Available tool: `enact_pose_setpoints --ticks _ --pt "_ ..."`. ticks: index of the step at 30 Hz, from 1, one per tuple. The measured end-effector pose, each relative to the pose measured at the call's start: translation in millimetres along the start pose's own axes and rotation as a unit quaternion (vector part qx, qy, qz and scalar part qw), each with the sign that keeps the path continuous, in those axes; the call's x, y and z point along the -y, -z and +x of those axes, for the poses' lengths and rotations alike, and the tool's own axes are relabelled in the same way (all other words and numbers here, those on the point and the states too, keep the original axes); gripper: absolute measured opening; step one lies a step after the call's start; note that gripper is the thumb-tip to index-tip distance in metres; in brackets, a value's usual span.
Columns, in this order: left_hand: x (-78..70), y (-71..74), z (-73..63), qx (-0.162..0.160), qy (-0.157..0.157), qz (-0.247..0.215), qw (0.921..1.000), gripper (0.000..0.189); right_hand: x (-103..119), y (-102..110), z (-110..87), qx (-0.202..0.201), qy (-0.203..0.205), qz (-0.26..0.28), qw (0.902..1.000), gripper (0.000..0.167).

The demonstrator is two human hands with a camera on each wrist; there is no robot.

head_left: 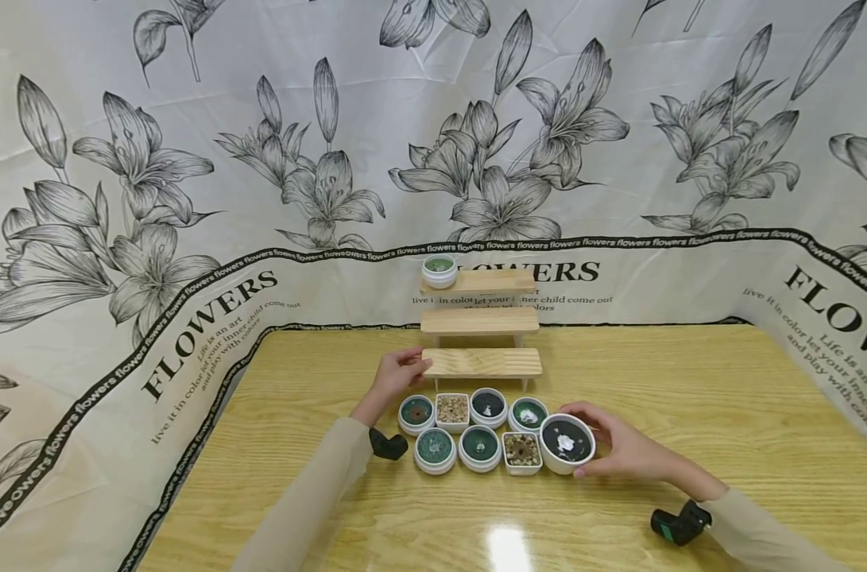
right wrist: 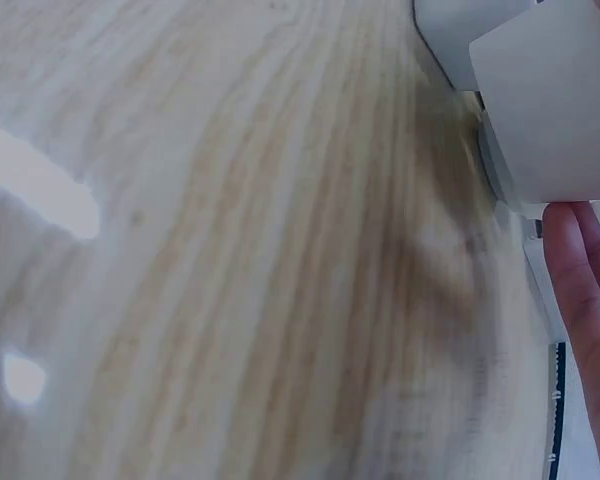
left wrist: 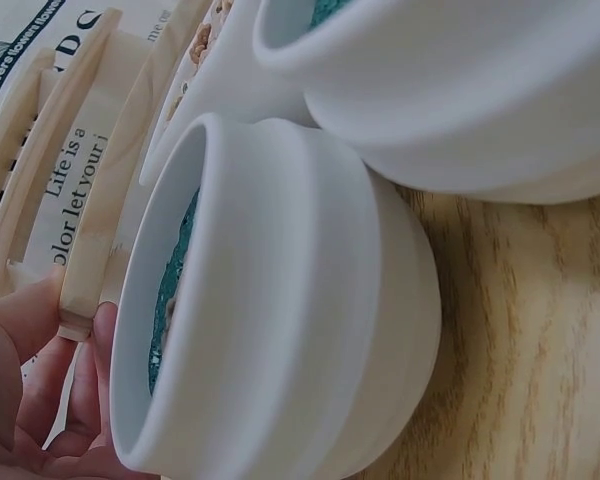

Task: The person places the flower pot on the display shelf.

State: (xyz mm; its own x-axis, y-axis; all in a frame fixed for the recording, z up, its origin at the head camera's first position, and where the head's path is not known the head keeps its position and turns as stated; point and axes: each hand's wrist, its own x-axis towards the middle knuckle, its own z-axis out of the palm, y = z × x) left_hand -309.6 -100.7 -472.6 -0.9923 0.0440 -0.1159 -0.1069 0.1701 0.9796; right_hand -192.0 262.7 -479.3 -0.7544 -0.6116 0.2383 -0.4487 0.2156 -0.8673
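My left hand [head_left: 397, 373] pinches the left end of the lowest step [head_left: 483, 363] of a three-step wooden stand. The left wrist view shows thumb and fingers on that board's end [left wrist: 83, 290], close behind a round white pot [left wrist: 280, 300]. On the right, my right hand [head_left: 622, 449] grips a round white pot [head_left: 567, 441] with dark filling and a pale patch. This pot [right wrist: 555, 115] appears raised off the table in the right wrist view, with fingers [right wrist: 580, 290] along its side. Another white pot [head_left: 439, 274] with green filling stands at the top step's left end.
Two rows of small white pots stand before the stand. Some are round with green or dark filling, like this one [head_left: 435, 450]; square ones [head_left: 452, 410] hold pebbles. A flower-printed cloth [head_left: 354, 290] hangs behind the wooden table [head_left: 319, 365].
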Motion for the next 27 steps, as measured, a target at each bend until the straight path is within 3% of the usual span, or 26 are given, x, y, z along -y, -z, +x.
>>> enact_pose_setpoints --ticks 10,18,27 --pt "-0.3 0.0 -0.6 -0.001 -0.001 0.0 1.0 0.043 8 9 6.9 -0.011 0.021 -0.027 0.9994 0.073" --pt "-2.2 -0.3 -2.1 -0.001 0.003 0.0 1.0 0.044 18 17 16.5 -0.018 -0.002 -0.048 0.9987 0.076" --pt "-2.3 -0.2 -2.5 -0.001 0.0 0.004 1.0 0.045 27 23 30.4 -0.016 0.018 -0.057 0.9981 0.072"
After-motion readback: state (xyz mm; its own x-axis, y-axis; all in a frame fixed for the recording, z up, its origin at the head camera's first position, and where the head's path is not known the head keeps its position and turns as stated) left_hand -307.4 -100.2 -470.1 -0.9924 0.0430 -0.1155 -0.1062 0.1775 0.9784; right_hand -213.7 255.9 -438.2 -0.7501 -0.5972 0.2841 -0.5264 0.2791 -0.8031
